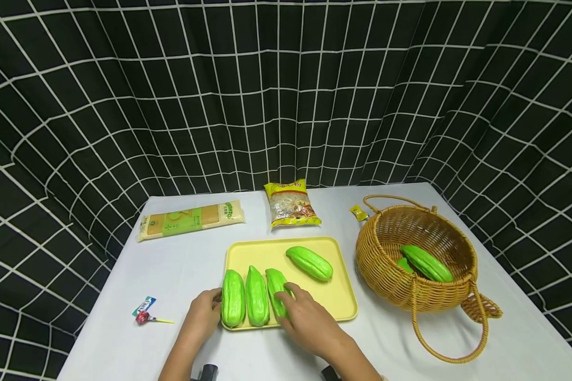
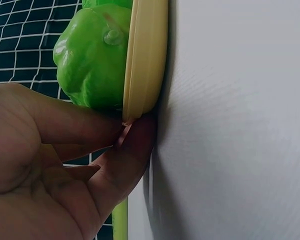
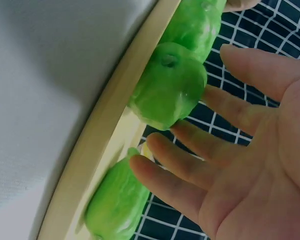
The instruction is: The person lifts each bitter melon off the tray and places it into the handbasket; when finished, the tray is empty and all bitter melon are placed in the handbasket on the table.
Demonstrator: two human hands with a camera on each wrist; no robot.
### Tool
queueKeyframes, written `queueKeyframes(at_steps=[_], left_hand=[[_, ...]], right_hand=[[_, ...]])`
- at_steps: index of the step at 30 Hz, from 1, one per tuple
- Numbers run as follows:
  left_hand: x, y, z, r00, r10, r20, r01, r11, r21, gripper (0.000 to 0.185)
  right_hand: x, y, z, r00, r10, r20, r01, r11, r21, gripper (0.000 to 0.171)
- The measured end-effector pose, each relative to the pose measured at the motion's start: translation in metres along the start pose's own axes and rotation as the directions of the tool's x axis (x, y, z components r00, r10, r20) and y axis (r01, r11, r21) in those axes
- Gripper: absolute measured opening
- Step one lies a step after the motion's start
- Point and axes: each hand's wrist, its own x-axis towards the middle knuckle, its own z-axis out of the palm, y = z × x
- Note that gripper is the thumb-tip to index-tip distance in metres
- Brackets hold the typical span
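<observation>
A shallow pale yellow tray (image 1: 314, 301) holds several green ridged gourds. Three stand side by side along its left half: a left gourd (image 1: 233, 299), a middle gourd (image 1: 257, 297) and a right gourd (image 1: 276, 288). A fourth gourd (image 1: 310, 263) lies slanted toward the back right of the tray. My left hand (image 1: 204, 315) pinches the tray's left edge between thumb and finger, right beside the left gourd; the left wrist view shows the pinched rim (image 2: 140, 65). Fingers spread, my right hand (image 1: 312, 323) reaches over the near edge, its fingertips at the right gourd (image 3: 170, 85).
To the right stands a wicker basket (image 1: 386, 275) with green gourds (image 1: 426, 263) inside and a looped handle toward me. Behind the tray lie a noodle pack (image 1: 190, 219) and a yellow food bag (image 1: 293, 203). A lollipop (image 1: 143, 317) lies left; a small yellow packet (image 1: 359, 212) is near the basket.
</observation>
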Motion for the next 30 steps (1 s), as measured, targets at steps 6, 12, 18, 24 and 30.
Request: queueKeyframes(at_steps=[6, 12, 18, 24, 30], left_hand=[[-0.001, 0.0, -0.001, 1.0, 0.013, -0.013, -0.013, 1.0, -0.008, 0.038], [0.0, 0.001, 0.0, 1.0, -0.004, -0.006, 0.004, 1.0, 0.0, 0.037], [-0.001, 0.002, 0.001, 1.0, -0.014, -0.004, 0.014, 1.0, 0.003, 0.038], [-0.001, 0.001, 0.001, 1.0, -0.007, -0.012, 0.007, 1.0, 0.004, 0.039], [-0.001, 0.002, 0.0, 1.0, -0.005, -0.007, 0.005, 1.0, 0.017, 0.038]], right_hand=[[0.002, 0.002, 0.002, 1.0, 0.017, -0.027, -0.016, 1.0, 0.02, 0.047], [0.004, 0.002, 0.005, 0.995, 0.012, -0.095, -0.014, 1.0, -0.012, 0.047], [0.004, 0.004, 0.004, 0.995, 0.003, -0.104, -0.005, 1.0, -0.023, 0.043], [-0.002, 0.008, -0.013, 0.974, 0.009, -0.225, -0.001, 0.999, 0.036, 0.037], [-0.02, 0.027, -0.051, 0.876, 0.094, -0.473, -0.053, 0.994, 0.101, 0.043]])
